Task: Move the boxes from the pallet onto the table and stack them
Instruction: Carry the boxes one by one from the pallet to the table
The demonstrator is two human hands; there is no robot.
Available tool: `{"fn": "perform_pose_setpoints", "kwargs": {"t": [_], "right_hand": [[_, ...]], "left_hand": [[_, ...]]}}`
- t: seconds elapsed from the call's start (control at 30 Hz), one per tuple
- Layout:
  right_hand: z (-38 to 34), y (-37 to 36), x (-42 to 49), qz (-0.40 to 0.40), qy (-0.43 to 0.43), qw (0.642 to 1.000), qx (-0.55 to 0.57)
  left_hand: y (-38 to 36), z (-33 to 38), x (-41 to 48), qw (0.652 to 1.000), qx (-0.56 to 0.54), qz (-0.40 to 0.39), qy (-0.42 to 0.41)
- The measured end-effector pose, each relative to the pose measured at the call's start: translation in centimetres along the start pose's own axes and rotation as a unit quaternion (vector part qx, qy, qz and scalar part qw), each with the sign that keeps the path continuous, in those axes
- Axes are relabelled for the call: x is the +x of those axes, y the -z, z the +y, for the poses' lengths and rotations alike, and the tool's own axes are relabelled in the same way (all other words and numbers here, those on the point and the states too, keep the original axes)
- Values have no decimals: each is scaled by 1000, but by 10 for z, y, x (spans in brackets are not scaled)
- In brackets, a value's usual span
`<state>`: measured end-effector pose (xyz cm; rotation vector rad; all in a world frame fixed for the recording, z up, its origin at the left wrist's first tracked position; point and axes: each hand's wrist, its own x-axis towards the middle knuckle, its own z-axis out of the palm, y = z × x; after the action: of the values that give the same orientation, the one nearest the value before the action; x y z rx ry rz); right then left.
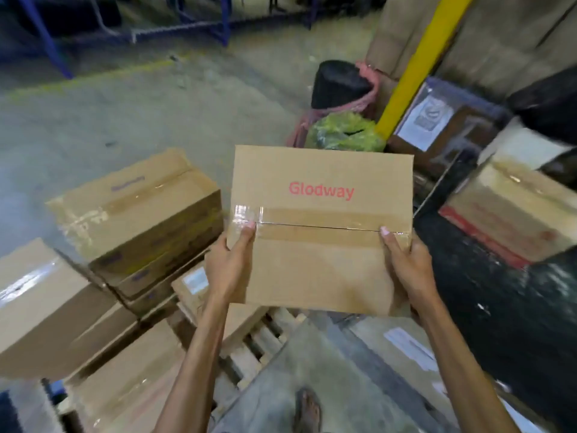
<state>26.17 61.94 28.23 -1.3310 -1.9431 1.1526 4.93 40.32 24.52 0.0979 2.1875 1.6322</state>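
The left hand [229,264] grips the left edge of the box [321,245]; the right hand [409,267] grips the right edge, thumbs on the taped top. The box is airborne, between the pallet [259,339] and the table [499,307].

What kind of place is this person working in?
Probably a warehouse or storeroom: taped cardboard boxes stacked on a wooden pallet, a bare concrete floor, and blue metal racking behind. The person carries one Glodway box.
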Motion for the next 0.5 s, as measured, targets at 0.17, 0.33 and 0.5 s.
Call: {"fn": "perform_pose_setpoints", "kwargs": {"t": [0.17, 0.33, 0.5], "right_hand": [[2, 144, 20, 167, -7, 985, 53], [4, 273, 47, 264, 0, 962, 66], [29, 401, 112, 329, 13, 943, 55]], "left_hand": [[-126, 117, -39, 986, 5, -120, -114], [-252, 206, -64, 957, 28, -220, -185], [-399, 289, -95, 922, 27, -285, -259]]}}
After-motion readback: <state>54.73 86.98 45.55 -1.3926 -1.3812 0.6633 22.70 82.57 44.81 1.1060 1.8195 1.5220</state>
